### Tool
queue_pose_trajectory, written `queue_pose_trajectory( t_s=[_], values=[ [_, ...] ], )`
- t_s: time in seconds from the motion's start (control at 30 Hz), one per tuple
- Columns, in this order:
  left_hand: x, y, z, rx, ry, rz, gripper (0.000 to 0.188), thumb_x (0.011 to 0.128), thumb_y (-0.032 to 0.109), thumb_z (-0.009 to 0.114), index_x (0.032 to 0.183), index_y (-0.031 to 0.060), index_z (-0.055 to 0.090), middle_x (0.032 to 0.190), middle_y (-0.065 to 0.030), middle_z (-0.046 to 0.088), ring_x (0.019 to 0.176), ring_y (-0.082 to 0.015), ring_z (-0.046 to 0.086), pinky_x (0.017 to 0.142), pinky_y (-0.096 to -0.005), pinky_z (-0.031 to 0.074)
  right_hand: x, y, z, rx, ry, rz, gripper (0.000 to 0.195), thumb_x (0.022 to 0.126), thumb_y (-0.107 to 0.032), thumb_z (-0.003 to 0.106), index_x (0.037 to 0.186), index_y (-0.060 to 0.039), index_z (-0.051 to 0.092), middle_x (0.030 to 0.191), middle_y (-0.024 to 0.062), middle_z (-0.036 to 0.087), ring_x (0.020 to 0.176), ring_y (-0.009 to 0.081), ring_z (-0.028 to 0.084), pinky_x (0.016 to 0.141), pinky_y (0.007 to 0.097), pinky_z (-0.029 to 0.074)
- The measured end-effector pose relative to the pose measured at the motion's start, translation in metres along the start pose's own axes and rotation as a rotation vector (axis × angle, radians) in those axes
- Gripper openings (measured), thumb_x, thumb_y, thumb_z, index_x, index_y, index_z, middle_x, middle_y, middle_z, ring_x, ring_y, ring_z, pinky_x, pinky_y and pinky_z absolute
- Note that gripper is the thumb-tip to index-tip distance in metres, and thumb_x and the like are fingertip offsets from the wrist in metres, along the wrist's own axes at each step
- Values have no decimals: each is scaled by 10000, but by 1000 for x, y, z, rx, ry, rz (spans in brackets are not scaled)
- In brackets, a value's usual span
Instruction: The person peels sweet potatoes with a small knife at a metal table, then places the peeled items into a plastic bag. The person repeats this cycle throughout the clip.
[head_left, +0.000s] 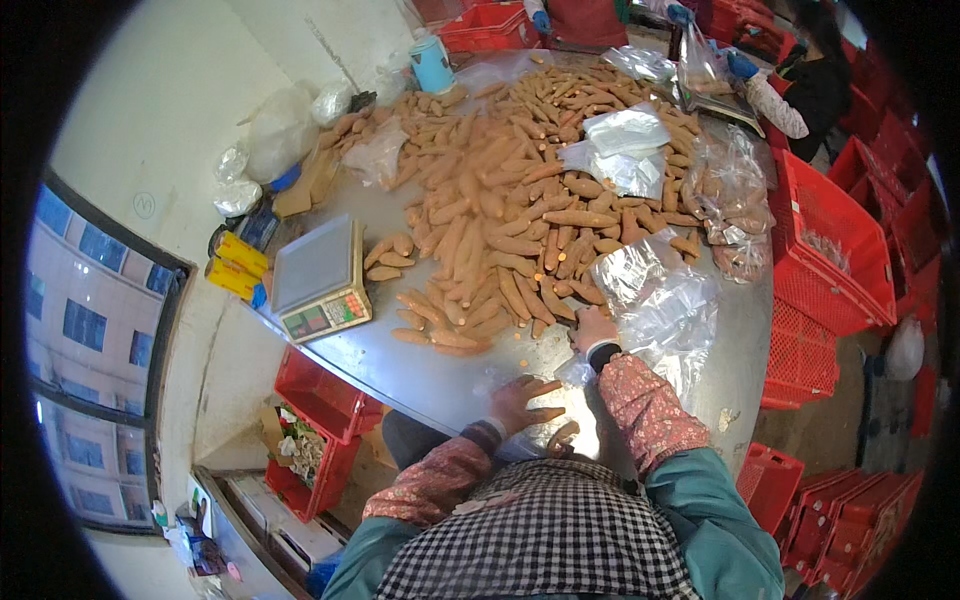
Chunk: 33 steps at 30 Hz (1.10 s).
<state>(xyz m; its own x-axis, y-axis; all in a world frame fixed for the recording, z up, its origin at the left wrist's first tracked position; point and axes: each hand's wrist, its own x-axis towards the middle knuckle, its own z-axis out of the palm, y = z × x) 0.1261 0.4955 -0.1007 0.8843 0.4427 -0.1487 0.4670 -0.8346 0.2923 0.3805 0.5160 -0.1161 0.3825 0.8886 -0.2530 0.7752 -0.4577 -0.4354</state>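
A large heap of brown, elongated sweet potatoes (480, 195) covers much of the metal table (375, 367). My left hand (521, 405) is near the front edge with its fingers spread above a clear plastic bag (536, 435). A sweet potato (562, 436) shows beside that bag, close to my body. Farther forward, my right hand (592, 330) reaches the near edge of the heap; its fingertips touch something there, and whether they grip it is unclear. Clear plastic bags (667, 315) lie spread just right of this hand.
A digital scale (319, 281) and yellow rolls (236, 262) stand on the left. Stacked plastic bags (626, 146) rest on the heap; filled bags (731, 202) line the right edge, beside red crates (825, 247). Across the table, a co-worker's gloved hand (742, 66) is near another scale.
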Motion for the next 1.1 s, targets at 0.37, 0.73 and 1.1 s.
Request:
queue_pose_trajectory(
  t_s=[0.37, 0.73, 1.1],
  values=[
    [40, 7, -79, 163, 576, -33, 774, 760, 395, 789, 1408, 94, 493, 1310, -206, 551, 1152, -382, 566, 936, -518, 467, -69, -28, -93, 573, -180, -326, 467, 878, -368, 632, 1100, 42, 653, 886, 210, 726, 891, 372, 702, 824, 429, 531],
    [26, 5, -51, -266, 200, -10, 326, 1005, 256, 508, 1277, 94, 586, 1118, -73, 658, 1007, -249, 640, 902, -394, 531, -102, -55, -76, 232, 53, -378, 344, 866, -186, 594, 1200, -164, 675, 1045, 168, 706, 961, 380, 678, 817, 473, 531],
    [-3, -14, -93, -2296, 331, -300, 336, 1022, 340, 480, 1102, 43, 617, 1142, -97, 635, 1068, -218, 604, 1005, -447, 483, -58, 6, -35, 208, -108, -166, 298, 934, -257, 540, 1154, -150, 709, 1021, 194, 720, 942, 405, 678, 830, 475, 536]
  ],
)
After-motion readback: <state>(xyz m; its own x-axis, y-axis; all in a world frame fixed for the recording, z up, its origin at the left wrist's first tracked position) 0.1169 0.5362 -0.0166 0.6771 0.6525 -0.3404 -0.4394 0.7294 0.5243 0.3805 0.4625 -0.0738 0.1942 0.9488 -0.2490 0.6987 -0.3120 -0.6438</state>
